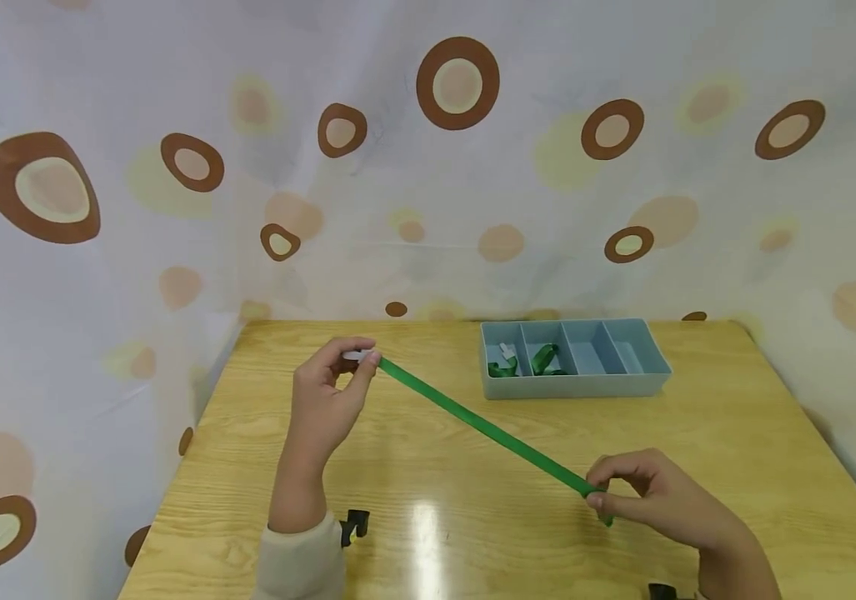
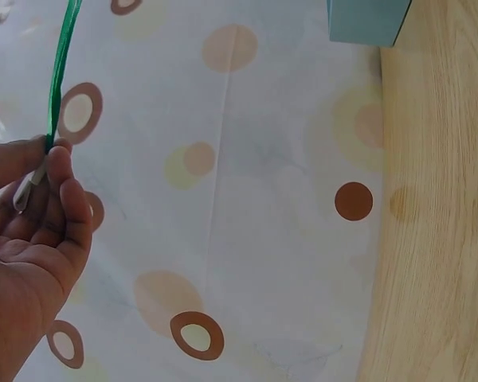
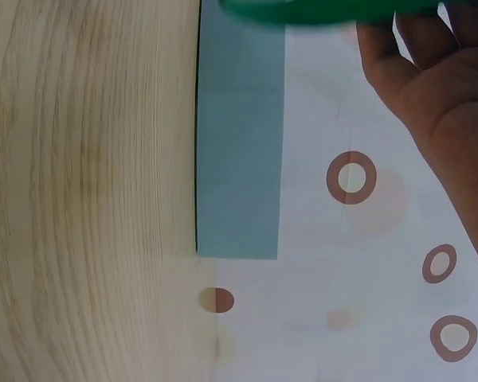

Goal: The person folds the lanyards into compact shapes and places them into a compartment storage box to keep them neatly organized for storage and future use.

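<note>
A green ribbon (image 1: 476, 423) is stretched in a straight slanting line between the two hands, higher at the left. The left hand (image 1: 327, 398) pinches its upper end between thumb and fingers. A small white end piece (image 2: 30, 188) of the ribbon sits inside that grasp, partly hidden by the fingers. At the lower right, the right hand (image 1: 648, 493) pinches the ribbon near its other end, and a short green tail hangs below the fingertips. In the right wrist view, a blurred stretch of ribbon crosses the top edge beside the right fingers.
Behind the hands, a blue-grey tray (image 1: 576, 387) with several compartments stands on the wooden table (image 1: 428, 467). Its leftmost compartment holds a green ribbon with a white piece (image 1: 503, 363); another green ribbon piece (image 1: 544, 358) lies beside it. A patterned sheet (image 1: 428, 200) encloses the table.
</note>
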Demonstrator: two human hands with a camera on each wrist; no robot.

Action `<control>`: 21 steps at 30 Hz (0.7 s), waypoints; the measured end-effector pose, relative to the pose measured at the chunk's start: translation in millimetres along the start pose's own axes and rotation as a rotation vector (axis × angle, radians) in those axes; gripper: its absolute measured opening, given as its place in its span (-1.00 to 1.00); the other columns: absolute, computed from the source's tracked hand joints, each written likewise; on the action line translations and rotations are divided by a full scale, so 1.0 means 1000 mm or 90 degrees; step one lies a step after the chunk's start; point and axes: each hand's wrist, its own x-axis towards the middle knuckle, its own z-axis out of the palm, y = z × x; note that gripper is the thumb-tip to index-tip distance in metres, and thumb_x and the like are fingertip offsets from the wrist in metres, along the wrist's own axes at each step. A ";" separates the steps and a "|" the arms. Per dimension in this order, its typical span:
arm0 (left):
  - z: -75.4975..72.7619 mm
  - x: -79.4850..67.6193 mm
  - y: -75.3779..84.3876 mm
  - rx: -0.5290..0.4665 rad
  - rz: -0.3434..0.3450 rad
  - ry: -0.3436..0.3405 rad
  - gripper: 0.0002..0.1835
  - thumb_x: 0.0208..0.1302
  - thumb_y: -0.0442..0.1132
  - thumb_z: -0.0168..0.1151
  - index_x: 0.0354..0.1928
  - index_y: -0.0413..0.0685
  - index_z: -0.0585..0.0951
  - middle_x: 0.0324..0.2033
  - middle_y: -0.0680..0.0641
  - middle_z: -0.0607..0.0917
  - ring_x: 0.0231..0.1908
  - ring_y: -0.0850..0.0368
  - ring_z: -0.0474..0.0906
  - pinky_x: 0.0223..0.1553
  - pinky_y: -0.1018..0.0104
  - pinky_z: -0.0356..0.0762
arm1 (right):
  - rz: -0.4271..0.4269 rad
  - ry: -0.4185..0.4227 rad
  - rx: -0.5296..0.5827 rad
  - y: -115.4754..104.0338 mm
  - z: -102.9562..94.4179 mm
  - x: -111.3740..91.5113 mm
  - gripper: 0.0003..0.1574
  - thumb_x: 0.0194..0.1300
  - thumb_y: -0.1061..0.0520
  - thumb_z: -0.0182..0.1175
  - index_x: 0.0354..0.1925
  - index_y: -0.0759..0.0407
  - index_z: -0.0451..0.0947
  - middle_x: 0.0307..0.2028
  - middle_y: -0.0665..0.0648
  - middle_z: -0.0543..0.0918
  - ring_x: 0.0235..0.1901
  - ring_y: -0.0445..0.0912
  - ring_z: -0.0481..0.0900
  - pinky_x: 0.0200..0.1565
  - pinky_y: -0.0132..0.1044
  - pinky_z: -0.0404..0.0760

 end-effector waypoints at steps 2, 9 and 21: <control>-0.003 0.000 -0.001 -0.002 0.002 0.005 -0.85 0.46 -0.33 0.37 0.01 -0.12 0.74 -0.18 -0.10 0.79 -0.21 0.12 0.72 -0.12 0.44 0.69 | 0.004 -0.003 0.002 -0.001 -0.001 0.001 -0.73 0.52 0.42 0.15 -0.06 0.19 0.74 -0.20 0.09 0.80 -0.18 -0.03 0.69 -0.06 -0.24 0.67; -0.010 -0.001 -0.006 -0.012 0.017 0.030 -0.85 0.46 -0.38 0.36 0.00 -0.22 0.73 -0.21 -0.21 0.77 -0.24 0.19 0.71 -0.13 0.47 0.69 | 0.030 0.007 0.012 0.002 -0.007 -0.010 -0.74 0.52 0.43 0.15 -0.05 0.22 0.73 -0.16 -0.02 0.80 -0.15 -0.07 0.71 -0.10 -0.28 0.65; -0.021 -0.004 -0.013 0.010 -0.004 0.043 -0.83 0.45 -0.36 0.37 0.02 -0.18 0.74 -0.20 -0.16 0.78 -0.23 0.06 0.74 -0.12 0.47 0.69 | -0.004 0.051 0.005 0.011 -0.012 -0.026 -0.62 0.48 0.54 0.09 -0.14 0.18 0.71 -0.19 0.03 0.78 -0.22 -0.10 0.64 -0.23 -0.24 0.61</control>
